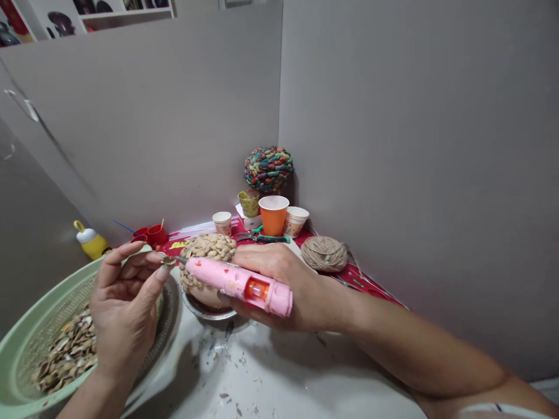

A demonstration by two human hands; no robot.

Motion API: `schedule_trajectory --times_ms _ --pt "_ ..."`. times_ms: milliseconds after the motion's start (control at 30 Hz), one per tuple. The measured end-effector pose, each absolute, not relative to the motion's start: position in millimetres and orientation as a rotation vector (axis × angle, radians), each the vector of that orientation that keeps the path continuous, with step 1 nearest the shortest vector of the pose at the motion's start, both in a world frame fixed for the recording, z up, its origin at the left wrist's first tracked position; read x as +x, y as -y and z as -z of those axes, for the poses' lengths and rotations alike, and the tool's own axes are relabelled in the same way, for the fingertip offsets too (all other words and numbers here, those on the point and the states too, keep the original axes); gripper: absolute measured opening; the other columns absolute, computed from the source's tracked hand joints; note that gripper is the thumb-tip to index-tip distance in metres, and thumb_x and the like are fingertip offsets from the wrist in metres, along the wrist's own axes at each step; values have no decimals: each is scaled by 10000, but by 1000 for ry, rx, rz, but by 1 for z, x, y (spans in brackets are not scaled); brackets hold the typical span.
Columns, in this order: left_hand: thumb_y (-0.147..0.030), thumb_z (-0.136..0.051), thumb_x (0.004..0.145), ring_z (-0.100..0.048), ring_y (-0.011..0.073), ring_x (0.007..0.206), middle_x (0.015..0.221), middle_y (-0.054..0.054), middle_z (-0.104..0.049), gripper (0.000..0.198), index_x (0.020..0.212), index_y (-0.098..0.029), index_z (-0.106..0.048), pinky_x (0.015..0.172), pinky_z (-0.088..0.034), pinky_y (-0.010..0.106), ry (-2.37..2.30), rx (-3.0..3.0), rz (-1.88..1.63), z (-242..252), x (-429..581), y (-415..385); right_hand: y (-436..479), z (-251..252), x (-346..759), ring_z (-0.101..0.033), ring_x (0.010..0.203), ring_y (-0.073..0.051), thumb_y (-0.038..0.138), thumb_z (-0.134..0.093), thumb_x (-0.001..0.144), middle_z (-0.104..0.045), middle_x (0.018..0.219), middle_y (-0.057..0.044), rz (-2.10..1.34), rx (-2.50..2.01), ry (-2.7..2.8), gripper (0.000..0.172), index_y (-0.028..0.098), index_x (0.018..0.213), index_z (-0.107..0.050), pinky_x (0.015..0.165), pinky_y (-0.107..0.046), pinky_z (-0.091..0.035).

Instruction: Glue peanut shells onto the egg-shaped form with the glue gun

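Between the thumb and fingers of my left hand (126,297) is a small brown nutshell piece (167,262). My right hand (292,285) grips a pink hot glue gun (238,282), its metal tip touching or very close to the shell. Behind the gun a round object partly covered in shells (207,247) sits in a shallow metal dish (209,315); the gun and my right hand hide part of it. Left of my left hand stands a pale green plastic colander (13,355) holding many loose shells (72,349).
At the back are an orange cup (273,218), paper cups (296,218), green-handled pliers (266,238) and a multicoloured ball (269,169). A twine ball (324,254) lies right, red cups (157,234) and a yellow bottle (92,244) left. Shell bits litter the white table (279,378). Grey walls enclose it.
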State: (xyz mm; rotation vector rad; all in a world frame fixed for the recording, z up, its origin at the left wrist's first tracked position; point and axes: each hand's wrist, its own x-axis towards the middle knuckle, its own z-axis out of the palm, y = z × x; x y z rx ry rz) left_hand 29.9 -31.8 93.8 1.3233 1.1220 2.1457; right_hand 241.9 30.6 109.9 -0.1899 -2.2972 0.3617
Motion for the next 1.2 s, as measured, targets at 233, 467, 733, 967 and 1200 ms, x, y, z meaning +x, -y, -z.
schedule_trajectory --times_ms 233,467,733,967,1200 --pt "-123 -791 710 -631 116 847 860 -12 -691 372 1029 -283 -686 782 -554 192 -1100 1352 -2145 -92 28 32 -32 -108 243 -427 625 -100 274 -582 856 -516 693 -4 -350 -228 2281 207 151 719 -487 587 -237 -355" --pt "-123 -792 711 -628 119 852 866 -11 -689 379 1037 -285 -685 801 -544 201 -1109 1371 -2130 -92 31 33 -33 -107 242 -419 598 -96 327 -549 886 -509 662 -1 -288 -198 2290 270 156 688 -484 576 -238 -356" --pt "-128 -790 720 -633 109 851 888 -16 -690 382 1051 -284 -680 778 -535 174 -1134 1430 -2107 -89 31 33 -31 -108 242 -449 618 -110 338 -532 886 -535 685 -17 -301 -234 2344 254 160 709 -492 592 -253 -372" --pt "-124 -792 720 -634 109 852 890 -21 -686 388 1052 -287 -675 776 -540 171 -1130 1462 -2088 -89 32 35 -32 -106 242 -454 609 -105 321 -535 873 -545 683 -19 -258 -253 2365 243 147 707 -507 574 -242 -346" --pt "-129 -783 733 -634 113 848 888 -22 -692 384 1056 -307 -681 772 -536 177 -1139 1455 -2111 -89 34 36 -33 -105 242 -457 614 -110 329 -513 885 -547 679 -22 -220 -257 2386 257 147 703 -507 588 -253 -357"
